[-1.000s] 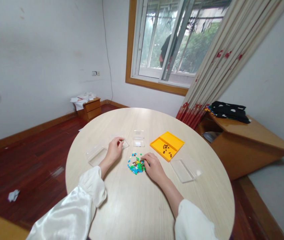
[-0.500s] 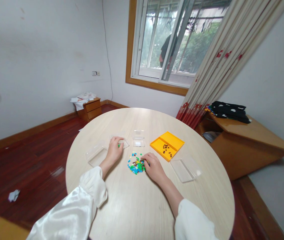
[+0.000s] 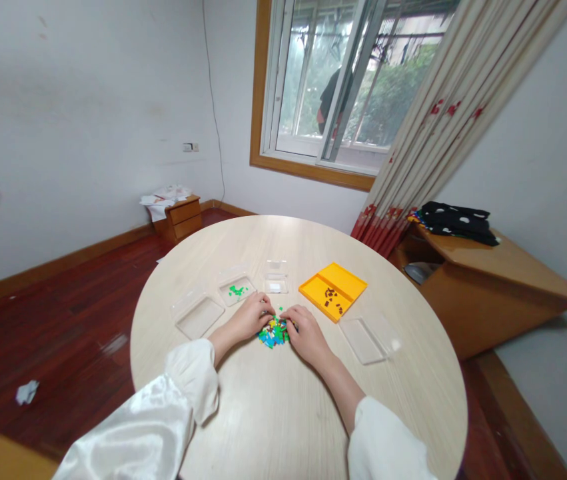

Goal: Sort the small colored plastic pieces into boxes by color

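Note:
A heap of tiny coloured pieces (image 3: 273, 332), green, blue, yellow and brown, lies on the round pale wooden table (image 3: 283, 413). My left hand (image 3: 250, 317) rests at the heap's left edge, fingers curled onto the pieces. At the heap's right edge sits my right hand (image 3: 305, 335), fingers bent and pinching at the pieces. What either hand holds is hidden. A clear box (image 3: 236, 291) behind my left hand holds a few green pieces. The yellow tray (image 3: 334, 291) holds several brown pieces.
More clear boxes lie around: one at the left (image 3: 197, 313), a small one at the back (image 3: 276, 285), one at the right (image 3: 369, 338). A wooden desk with dark cloth (image 3: 456, 222) stands right of the table. A small cabinet (image 3: 179, 216) stands by the far wall.
My left hand has left the clear box, where green pieces now lie, and come back right to the heap. My right hand has stayed at the heap.

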A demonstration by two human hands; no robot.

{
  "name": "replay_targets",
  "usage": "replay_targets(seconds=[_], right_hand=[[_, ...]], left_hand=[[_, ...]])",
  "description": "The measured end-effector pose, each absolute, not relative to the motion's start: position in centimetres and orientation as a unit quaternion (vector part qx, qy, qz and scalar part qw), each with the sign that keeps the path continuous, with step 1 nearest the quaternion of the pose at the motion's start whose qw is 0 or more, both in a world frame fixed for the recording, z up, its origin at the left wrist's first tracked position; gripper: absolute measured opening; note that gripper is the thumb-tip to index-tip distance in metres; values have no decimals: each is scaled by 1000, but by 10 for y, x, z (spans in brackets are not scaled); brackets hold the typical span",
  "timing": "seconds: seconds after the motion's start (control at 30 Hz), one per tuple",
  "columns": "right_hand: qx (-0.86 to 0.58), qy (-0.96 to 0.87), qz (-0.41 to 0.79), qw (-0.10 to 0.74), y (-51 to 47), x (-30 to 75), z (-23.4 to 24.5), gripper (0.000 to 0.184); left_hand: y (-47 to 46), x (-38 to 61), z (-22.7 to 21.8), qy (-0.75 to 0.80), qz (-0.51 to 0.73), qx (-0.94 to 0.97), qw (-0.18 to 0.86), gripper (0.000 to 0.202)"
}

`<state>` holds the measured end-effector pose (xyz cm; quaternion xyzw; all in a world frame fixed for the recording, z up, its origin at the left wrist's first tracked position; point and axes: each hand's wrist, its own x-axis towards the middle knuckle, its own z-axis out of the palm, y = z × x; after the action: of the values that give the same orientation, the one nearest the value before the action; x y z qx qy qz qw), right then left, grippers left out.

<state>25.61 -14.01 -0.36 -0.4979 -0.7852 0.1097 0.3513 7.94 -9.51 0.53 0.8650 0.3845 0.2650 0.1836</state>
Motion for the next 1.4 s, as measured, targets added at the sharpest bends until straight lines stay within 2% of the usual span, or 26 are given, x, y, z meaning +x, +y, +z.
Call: replay_targets(seconds=[0.23, 0.53, 0.7, 1.0, 1.4], right_hand=[[-494, -787, 108, 354, -141, 256, -3, 23], [-499, -784, 110, 353, -142, 258, -2, 23], [-498, -783, 113, 355, -142, 258, -3, 24], [-505, -780, 112, 352, -142, 256, -1, 22], [-498, -782, 113, 356, -142, 257, -1, 24]], left_hand=[[-94, 79, 6, 404, 268, 855, 186, 10], [-80, 57, 9, 489, 415, 756, 131, 14], [-77, 52, 8, 511, 411, 739, 156, 15], [-83, 58, 8, 440, 369, 794, 200, 11], [-75, 47, 8, 509, 434, 733, 123, 14]])
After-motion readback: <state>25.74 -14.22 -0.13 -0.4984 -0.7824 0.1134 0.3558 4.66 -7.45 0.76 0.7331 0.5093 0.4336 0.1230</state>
